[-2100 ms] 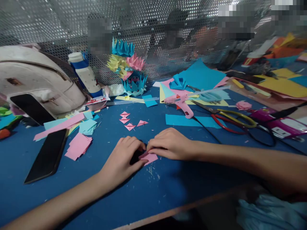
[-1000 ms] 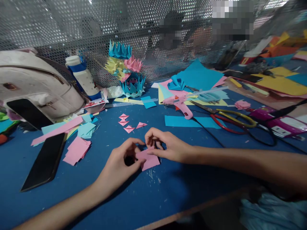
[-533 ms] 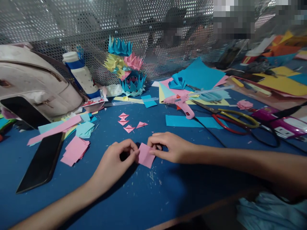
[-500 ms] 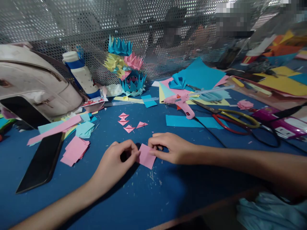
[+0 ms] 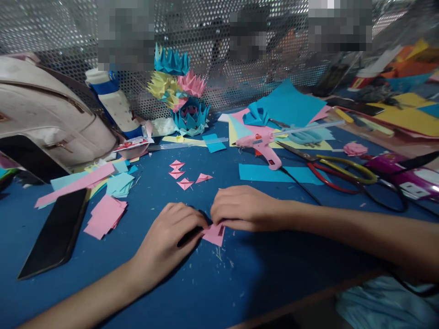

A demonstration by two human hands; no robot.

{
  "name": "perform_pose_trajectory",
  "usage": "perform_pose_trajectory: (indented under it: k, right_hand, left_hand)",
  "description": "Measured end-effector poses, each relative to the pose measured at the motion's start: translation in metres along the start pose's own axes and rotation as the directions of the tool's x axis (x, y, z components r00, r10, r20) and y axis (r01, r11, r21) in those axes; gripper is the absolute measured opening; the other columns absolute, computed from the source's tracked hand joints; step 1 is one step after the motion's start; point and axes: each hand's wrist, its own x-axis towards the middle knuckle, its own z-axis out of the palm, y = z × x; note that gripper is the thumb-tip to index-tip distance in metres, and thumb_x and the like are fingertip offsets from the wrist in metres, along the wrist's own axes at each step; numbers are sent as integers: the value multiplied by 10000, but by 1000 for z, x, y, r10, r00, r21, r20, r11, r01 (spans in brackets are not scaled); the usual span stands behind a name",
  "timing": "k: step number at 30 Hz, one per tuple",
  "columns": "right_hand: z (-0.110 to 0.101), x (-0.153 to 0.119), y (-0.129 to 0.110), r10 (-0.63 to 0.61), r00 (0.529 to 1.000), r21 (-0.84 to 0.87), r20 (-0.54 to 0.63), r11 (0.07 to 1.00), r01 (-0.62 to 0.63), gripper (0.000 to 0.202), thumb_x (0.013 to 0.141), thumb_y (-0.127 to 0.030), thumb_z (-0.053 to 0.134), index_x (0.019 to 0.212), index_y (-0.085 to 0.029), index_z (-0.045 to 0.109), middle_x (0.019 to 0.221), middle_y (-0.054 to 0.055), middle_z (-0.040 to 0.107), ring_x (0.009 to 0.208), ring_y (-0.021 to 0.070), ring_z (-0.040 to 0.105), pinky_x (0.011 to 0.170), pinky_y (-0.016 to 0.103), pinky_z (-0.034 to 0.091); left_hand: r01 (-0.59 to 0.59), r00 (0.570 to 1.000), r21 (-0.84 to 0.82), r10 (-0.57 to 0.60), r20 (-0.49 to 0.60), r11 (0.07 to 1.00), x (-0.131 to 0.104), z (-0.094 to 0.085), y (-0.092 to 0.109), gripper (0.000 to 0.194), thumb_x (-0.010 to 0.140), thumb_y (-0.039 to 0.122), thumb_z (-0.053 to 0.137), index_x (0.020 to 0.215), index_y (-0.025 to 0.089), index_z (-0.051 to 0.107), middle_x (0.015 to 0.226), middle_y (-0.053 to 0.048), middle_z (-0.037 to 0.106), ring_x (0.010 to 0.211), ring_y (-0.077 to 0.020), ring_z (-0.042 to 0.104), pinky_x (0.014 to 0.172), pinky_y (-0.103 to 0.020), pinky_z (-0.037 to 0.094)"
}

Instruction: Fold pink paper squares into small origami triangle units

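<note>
A small pink paper square (image 5: pixel 215 235) lies on the blue table between my hands, its far edge bent over toward me. My left hand (image 5: pixel 178 233) pinches its left corner. The fingers of my right hand (image 5: pixel 240 209) are curled together on its upper right part, hiding some of the fold. Several folded pink paper triangles (image 5: pixel 185 183) lie just beyond my hands. To the left is a loose stack of pink paper squares (image 5: pixel 104 216).
A black phone (image 5: pixel 56 233) lies at left, near a pale backpack (image 5: pixel 44 109) and a bottle (image 5: pixel 115 103). Folded paper flowers (image 5: pixel 190 118) stand at the back. A pink glue gun (image 5: pixel 259 145), its cord, scissors (image 5: pixel 322 164) and a blue strip (image 5: pixel 250 172) occupy the right.
The pink square lay flat; now its far edge is folded over toward me. My hands have drawn closer together, with my right fingers pressing lower over the paper.
</note>
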Motion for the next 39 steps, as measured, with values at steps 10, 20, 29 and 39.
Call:
perform_pose_trajectory:
  k: [10,20,29,39]
  right_hand:
    - [-5,-3,7,-190,981,-144,24,971,192,213,1036,-259,452,1049,-176,648,1091,27,729,1042,146,608,772,289,427]
    - [-2,-5,9,-198,980,-147,19,969,199,231,1035,-255,442,1042,-171,657,1097,24,725,1029,154,608,806,290,434]
    - [-4,-5,9,-211,977,-153,38,965,214,224,1026,-238,446,1046,-172,659,1108,25,724,1030,157,604,771,295,426]
    - [-4,-5,10,-215,976,-169,45,961,219,223,1028,-254,446,1044,-190,659,1101,41,723,1037,143,606,771,288,427]
  left_hand:
    - [-279,960,149,277,34,949,-8,-1,-4,270,1056,134,407,1217,117,623,1128,-109,675,1049,-207,591,888,-354,427]
    - [-327,945,190,321,63,926,-7,-3,-4,314,1069,147,357,1242,104,616,1181,-131,669,1092,-219,590,917,-378,444]
    - [-337,942,210,329,72,918,-6,-3,-4,305,1068,142,366,1218,110,630,1169,-115,680,1069,-217,591,910,-380,429]
    - [-317,948,124,311,61,940,-6,-4,-8,312,1070,153,361,1223,145,633,1136,-100,703,1084,-201,615,933,-376,447]
